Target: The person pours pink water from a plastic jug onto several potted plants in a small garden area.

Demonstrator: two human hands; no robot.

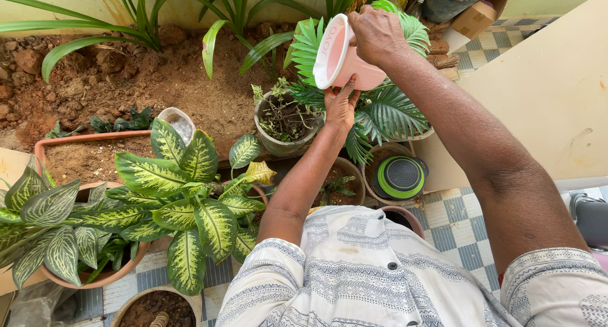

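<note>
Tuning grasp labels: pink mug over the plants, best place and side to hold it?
Grip the pink mug by its handle side, coming from the right, where the right hand already wraps it. It is tipped with its mouth facing left, so the base is exposed underneath; the left hand supports it there from below.

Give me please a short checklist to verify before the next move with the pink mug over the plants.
1. Right hand grips the pink mug from above: ok.
2. Left hand supports the mug from below: ok.
3. Mug tilted, mouth turned to the left: ok.
4. Mug is over the palm plant, near the grey pot: ok.
5. Water left in the mug: cannot tell.
6. Soil in the grey pot wet or dry: cannot tell.
</note>
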